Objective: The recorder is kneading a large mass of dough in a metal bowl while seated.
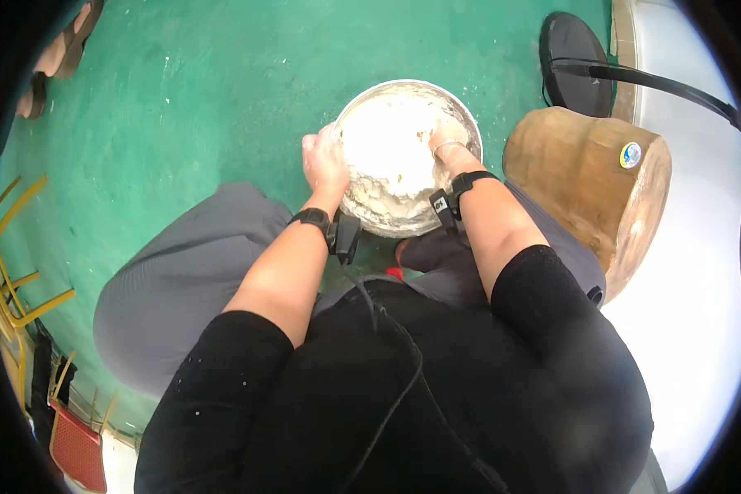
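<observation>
The round metal bowl of pale, crumbly dough sits on the green floor between the knees. The left hand grips its rim; the right hand presses, fingers curled, into the dough. A round wooden block stands just right, a black stand base beyond.

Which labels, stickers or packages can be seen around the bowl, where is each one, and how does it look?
Sticker: on the upper face of the round wooden block, to the right of the metal bowl; small, round, blue and yellow with a white edge.
Tag: on the black strap at the right hand's wrist; small, white with dark marks.
No packages, signs or screens show.
</observation>
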`<state>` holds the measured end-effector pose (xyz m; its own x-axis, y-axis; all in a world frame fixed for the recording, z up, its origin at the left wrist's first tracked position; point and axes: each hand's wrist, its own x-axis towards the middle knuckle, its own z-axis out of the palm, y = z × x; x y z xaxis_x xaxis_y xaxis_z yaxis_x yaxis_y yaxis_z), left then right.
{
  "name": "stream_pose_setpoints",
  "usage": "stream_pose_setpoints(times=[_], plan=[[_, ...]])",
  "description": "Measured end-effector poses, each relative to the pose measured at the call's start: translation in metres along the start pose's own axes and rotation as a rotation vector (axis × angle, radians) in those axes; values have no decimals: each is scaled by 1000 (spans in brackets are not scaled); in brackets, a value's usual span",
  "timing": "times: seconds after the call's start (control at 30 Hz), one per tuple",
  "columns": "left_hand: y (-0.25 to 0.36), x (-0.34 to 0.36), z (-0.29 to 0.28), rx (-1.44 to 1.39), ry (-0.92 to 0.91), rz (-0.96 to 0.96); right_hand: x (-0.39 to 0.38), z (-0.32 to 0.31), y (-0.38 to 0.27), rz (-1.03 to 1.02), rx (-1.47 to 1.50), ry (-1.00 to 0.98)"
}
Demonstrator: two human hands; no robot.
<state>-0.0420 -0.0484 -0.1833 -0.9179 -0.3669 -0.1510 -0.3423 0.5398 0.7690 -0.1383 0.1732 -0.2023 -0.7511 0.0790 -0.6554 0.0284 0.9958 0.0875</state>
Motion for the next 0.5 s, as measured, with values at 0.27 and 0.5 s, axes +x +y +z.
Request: stream_pose_setpoints(times=[0.27,0.5], plan=[[-14,-2,3,-148,25,-192,-23,19,18,-375,-117,38],[-4,0,3,-340,-16,-433,-146,-11,-30,-548,11,45]])
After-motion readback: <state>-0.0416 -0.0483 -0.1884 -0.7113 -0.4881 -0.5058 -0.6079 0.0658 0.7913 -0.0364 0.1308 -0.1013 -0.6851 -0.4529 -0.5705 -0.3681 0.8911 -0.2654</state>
